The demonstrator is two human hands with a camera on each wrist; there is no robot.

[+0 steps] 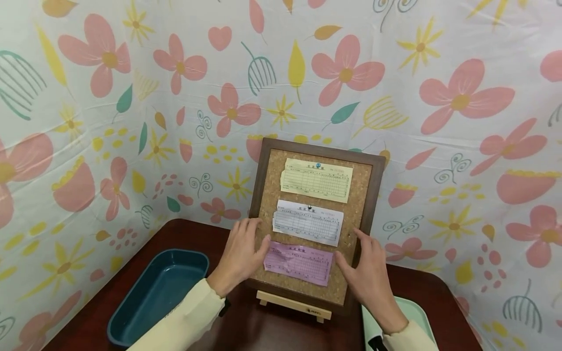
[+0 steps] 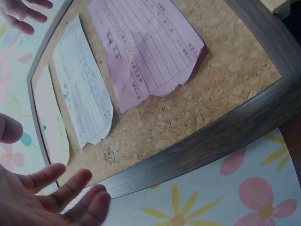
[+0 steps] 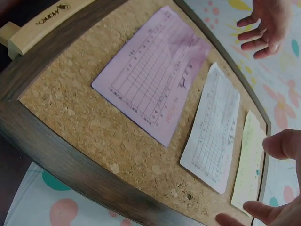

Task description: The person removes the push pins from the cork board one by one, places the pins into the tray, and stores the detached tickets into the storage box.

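A framed cork board [image 1: 351, 214] leans on a small wooden easel [image 1: 293, 303]. On it, from top to bottom, are a yellow slip [image 1: 316, 181] with a blue pushpin [image 1: 318, 165], a white slip [image 1: 307, 224] with a dark pushpin [image 1: 310, 208], and a crumpled purple slip [image 1: 298, 263]. Whether a pin holds the purple one I cannot tell. My left hand [image 1: 239, 253] hovers at the board's left side, thumb near the purple slip's upper left corner. Opposite it, my right hand [image 1: 369, 270] is beside the right edge, thumb close to the purple slip. Both hands have spread, relaxed fingers holding nothing.
A deep blue tray [image 1: 118, 317] stands on the dark table [image 1: 184, 234] at the left. Partly behind my right forearm lies a pale green tray [image 1: 414, 307]. A flower-printed curtain [image 1: 281, 63] hangs close behind the board.
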